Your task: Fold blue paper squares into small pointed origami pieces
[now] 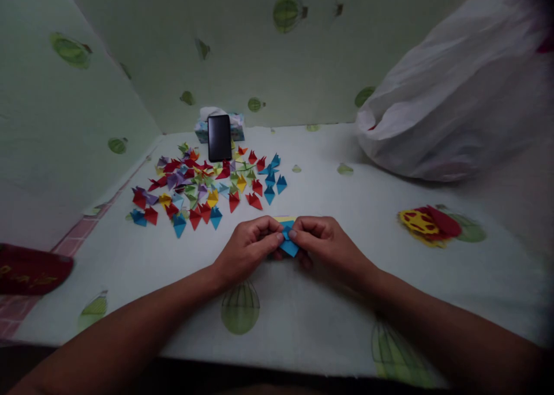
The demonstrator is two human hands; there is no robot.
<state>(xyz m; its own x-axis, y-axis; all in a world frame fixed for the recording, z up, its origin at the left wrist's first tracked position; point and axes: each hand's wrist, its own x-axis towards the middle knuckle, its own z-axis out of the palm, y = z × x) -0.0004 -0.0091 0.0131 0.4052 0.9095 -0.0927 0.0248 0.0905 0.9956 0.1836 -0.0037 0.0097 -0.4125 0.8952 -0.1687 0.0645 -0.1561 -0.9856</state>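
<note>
A small piece of blue folded paper (289, 247) is held between both hands near the middle of the table. My left hand (255, 242) pinches its left side with thumb and fingers. From the other side my right hand (318, 239) grips it, thumb resting on the folds. The paper's lower end comes to a point. Just behind it shows a yellow paper edge (283, 218); whether it is held or lies on the table I cannot tell. Many small folded paper pieces (203, 209) in red, blue, yellow, green and purple lie spread beyond my left hand.
A black phone (219, 138) leans against a tissue box (237, 127) at the back. On the right stands a big white plastic bag (433, 100). Red and yellow cut-out pieces (422, 223) lie in front of it. A dark red object (34, 269) is at the left edge.
</note>
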